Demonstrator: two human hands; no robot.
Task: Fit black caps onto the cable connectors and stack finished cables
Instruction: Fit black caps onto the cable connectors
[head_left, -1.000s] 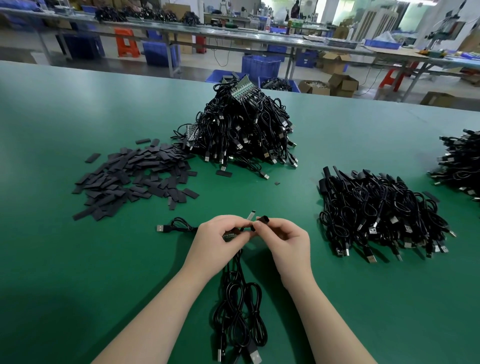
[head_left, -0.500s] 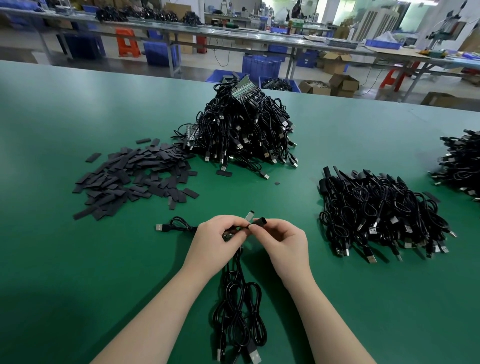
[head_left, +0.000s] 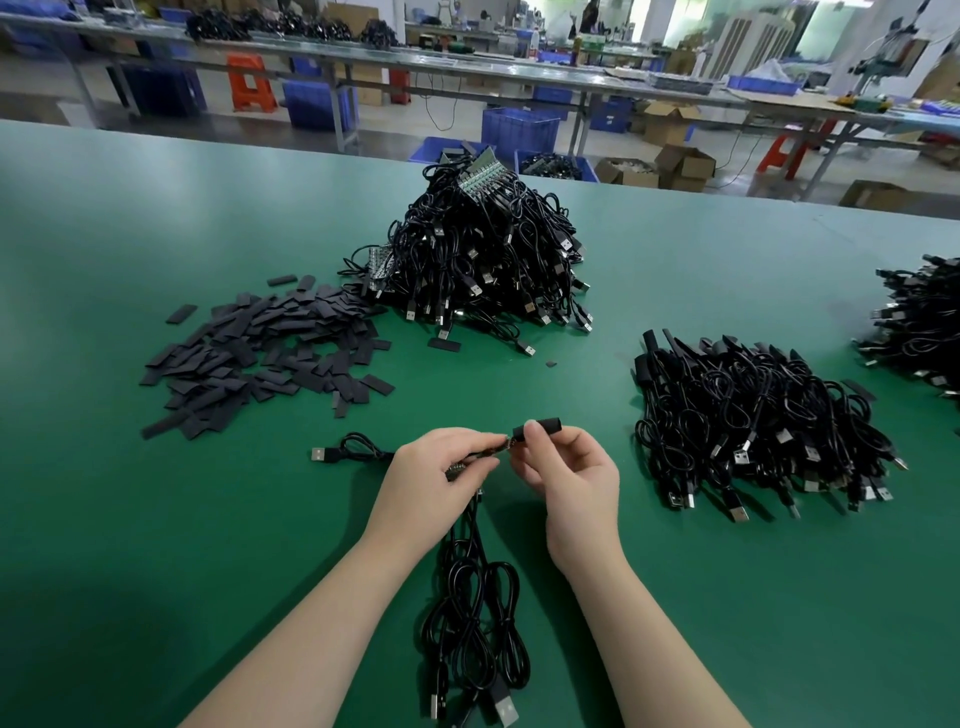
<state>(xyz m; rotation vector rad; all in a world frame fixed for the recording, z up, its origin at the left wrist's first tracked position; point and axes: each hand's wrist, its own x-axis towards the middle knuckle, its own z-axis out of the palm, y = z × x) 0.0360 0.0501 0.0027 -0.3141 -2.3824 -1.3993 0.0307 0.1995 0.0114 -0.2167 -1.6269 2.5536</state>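
Note:
My left hand (head_left: 439, 478) grips a bundle of black cables (head_left: 475, 618) near their connector ends; the cords hang down toward me and one USB plug (head_left: 318, 455) sticks out to the left. My right hand (head_left: 569, 480) pinches a black cap (head_left: 540, 427) between thumb and forefinger, right at the tip of a connector held by the left hand. A flat heap of loose black caps (head_left: 260, 358) lies to the far left. A tall pile of black cables (head_left: 483, 260) rises behind it. A lower stack of cables (head_left: 753, 415) lies at the right.
Another cable heap (head_left: 919, 322) sits at the right edge of the green table (head_left: 156, 545). A single cap (head_left: 444, 344) lies in front of the tall pile. Beyond the table are benches, blue crates and cardboard boxes.
The silver connector tip that stuck up between my hands is no longer visible. The black cap in my right hand now sits over the connector end, turned more level.

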